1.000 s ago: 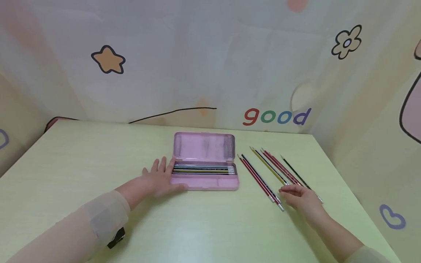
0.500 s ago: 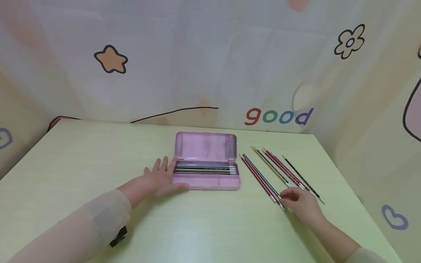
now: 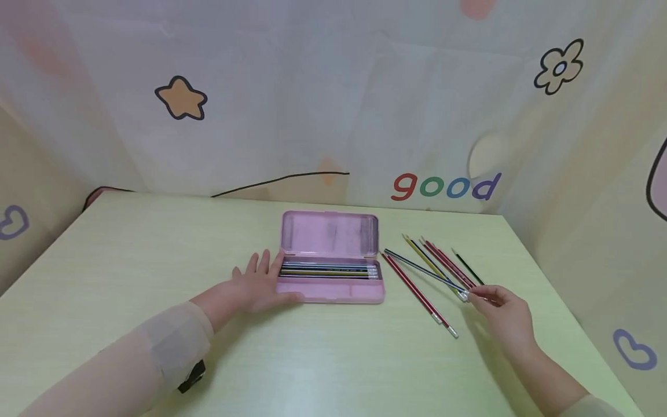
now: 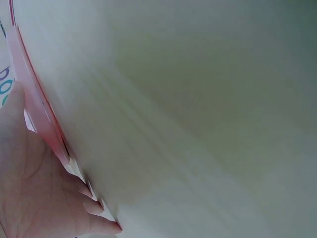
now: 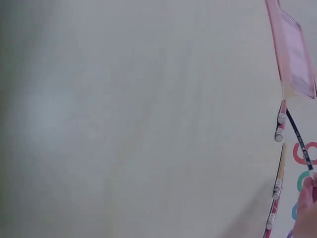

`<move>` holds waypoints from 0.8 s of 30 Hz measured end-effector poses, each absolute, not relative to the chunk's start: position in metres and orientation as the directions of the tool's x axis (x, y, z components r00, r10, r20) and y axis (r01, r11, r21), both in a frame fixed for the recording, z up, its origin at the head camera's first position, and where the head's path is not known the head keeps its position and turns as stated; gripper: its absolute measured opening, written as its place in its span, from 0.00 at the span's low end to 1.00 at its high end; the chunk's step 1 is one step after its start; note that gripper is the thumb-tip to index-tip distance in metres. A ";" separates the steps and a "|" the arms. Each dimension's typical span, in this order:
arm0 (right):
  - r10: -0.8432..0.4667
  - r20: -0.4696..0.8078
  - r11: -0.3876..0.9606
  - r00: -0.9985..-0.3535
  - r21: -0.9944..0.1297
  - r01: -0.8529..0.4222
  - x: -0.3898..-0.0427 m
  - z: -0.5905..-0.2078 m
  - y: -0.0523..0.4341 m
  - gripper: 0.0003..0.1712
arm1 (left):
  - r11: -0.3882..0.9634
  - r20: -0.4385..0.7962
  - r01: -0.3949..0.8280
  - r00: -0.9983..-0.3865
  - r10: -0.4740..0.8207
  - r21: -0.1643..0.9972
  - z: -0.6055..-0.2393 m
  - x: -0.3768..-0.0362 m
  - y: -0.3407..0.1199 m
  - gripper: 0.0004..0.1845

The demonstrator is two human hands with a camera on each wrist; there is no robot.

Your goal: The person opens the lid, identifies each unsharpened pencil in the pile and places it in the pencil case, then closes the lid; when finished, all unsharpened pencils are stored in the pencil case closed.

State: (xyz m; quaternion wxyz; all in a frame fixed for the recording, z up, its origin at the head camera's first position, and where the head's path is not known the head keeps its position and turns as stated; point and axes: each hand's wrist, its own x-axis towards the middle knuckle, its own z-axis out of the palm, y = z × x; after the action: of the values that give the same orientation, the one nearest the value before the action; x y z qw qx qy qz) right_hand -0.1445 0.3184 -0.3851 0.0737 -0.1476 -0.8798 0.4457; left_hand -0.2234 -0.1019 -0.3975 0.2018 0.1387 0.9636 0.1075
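Note:
My left hand (image 3: 260,289) rests with spread, straight fingers against the left end of a pink pencil case (image 3: 312,294), whose lid (image 3: 330,233) stands open at the back. Several dark and yellow pencils (image 3: 328,270) lie side by side in its rear compartment. Between thumb and fingers, my right hand (image 3: 505,315) pinches the eraser end of a dark pencil (image 3: 424,270), which slants over the loose pencils with its far tip close to the case. In the right wrist view the same dark pencil (image 5: 299,139) runs from the fingertips toward the pink case (image 5: 294,54).
Two red pencils (image 3: 417,289) lie just right of the case. Farther right are a yellow pencil (image 3: 419,252), several red pencils (image 3: 448,260) and a dark green pencil (image 3: 467,266). Behind the pale table (image 3: 312,353) hangs a printed cloth (image 3: 271,104).
My right hand has taken hold of the dark pencil beside the red ones and swung its eraser end rightward and up over the others. The left hand stays at the case.

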 end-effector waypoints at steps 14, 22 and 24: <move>0.330 -0.035 0.047 -0.943 -0.997 0.054 -0.162 -0.376 0.304 0.05 | 0.940 -0.342 0.221 -0.889 0.303 0.259 -0.393 -0.222 -0.101 0.59; 0.209 -0.045 0.088 -0.977 -0.994 0.064 -0.171 -0.378 0.285 0.10 | 0.940 -0.355 0.229 -0.882 0.310 0.252 -0.392 -0.221 -0.100 0.59; 0.165 -0.038 0.111 -0.986 -0.992 0.057 -0.175 -0.377 0.280 0.12 | 0.943 -0.354 0.228 -0.884 0.305 0.243 -0.391 -0.222 -0.100 0.59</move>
State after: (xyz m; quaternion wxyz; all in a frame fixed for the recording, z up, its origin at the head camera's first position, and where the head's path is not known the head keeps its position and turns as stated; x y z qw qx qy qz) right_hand -0.1752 0.2800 -0.3771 0.0410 -0.0745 -0.7442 0.6625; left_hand -0.2217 -0.1001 -0.3909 0.1971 0.1381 0.9657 0.0975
